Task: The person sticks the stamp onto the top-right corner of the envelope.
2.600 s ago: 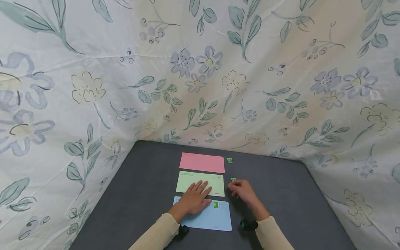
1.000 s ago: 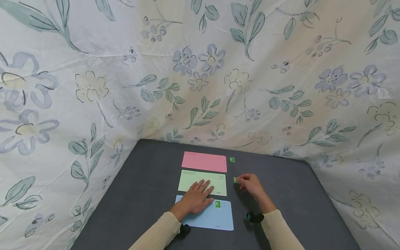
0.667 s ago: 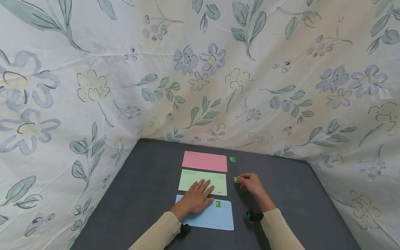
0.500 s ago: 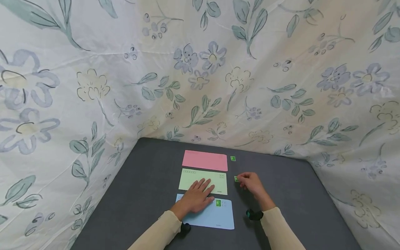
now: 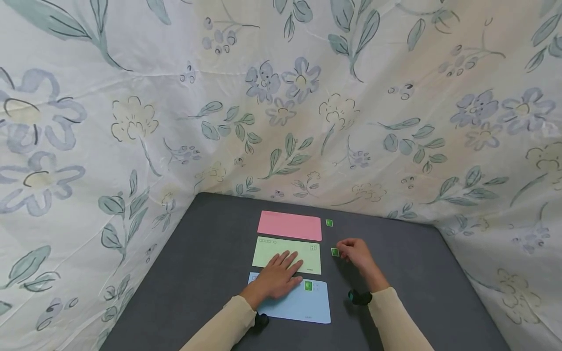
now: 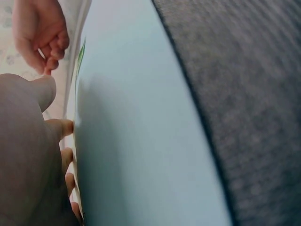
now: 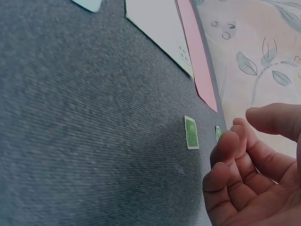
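Observation:
My left hand (image 5: 277, 277) lies flat with fingers spread on the green envelope (image 5: 259, 256), its palm and thumb over the blue envelope (image 5: 298, 309). A green stamp (image 5: 308, 285) sits near the blue envelope's top right. Just right of the green envelope, a second stamp (image 5: 335, 252) lies on the table, also visible as a white-edged stamp (image 7: 191, 133) in the right wrist view. Beside it hovers my right hand (image 5: 355, 254), fingers loosely curled. In the right wrist view thumb and index finger are apart, with nothing between them.
A pink envelope (image 5: 290, 225) lies beyond the green one, with a third green stamp (image 5: 329, 223) to its right. Everything rests on a dark grey table (image 5: 210, 234). A floral curtain (image 5: 281, 122) hangs behind and at the sides.
My right hand has drawn slightly right and up off the middle stamp, which now shows more fully. The left hand keeps its place. The head view has shifted a little.

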`<move>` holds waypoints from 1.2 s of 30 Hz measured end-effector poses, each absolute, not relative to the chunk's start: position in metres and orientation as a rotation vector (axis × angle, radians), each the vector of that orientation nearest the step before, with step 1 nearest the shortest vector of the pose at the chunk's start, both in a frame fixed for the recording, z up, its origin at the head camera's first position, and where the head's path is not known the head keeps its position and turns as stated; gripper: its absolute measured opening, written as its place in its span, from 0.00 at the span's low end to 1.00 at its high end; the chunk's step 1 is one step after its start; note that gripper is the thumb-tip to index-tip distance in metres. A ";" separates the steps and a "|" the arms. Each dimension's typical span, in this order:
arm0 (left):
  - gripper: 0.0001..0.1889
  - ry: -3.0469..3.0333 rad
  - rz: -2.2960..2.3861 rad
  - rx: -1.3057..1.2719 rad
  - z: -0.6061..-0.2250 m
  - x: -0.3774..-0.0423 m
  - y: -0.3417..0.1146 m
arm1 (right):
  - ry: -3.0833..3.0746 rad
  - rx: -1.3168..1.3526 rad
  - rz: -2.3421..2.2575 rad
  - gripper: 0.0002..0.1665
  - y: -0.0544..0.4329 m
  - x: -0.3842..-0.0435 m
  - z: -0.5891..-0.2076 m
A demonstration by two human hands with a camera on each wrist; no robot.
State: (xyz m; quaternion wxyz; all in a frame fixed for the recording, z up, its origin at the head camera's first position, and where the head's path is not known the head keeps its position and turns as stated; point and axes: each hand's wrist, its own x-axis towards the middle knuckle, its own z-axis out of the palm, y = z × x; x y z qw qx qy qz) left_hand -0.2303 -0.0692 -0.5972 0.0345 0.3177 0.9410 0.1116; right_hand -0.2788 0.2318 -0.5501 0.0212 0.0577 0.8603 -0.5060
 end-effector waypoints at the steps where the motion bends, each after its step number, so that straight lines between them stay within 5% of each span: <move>1: 0.33 2.889 0.345 0.974 -0.596 -0.230 -0.069 | 2.663 0.183 -1.571 0.14 0.233 -0.280 -0.550; 36: 0.34 2.857 0.377 0.945 -0.583 -0.224 -0.068 | 2.673 0.125 -1.452 0.10 0.259 -0.301 -0.559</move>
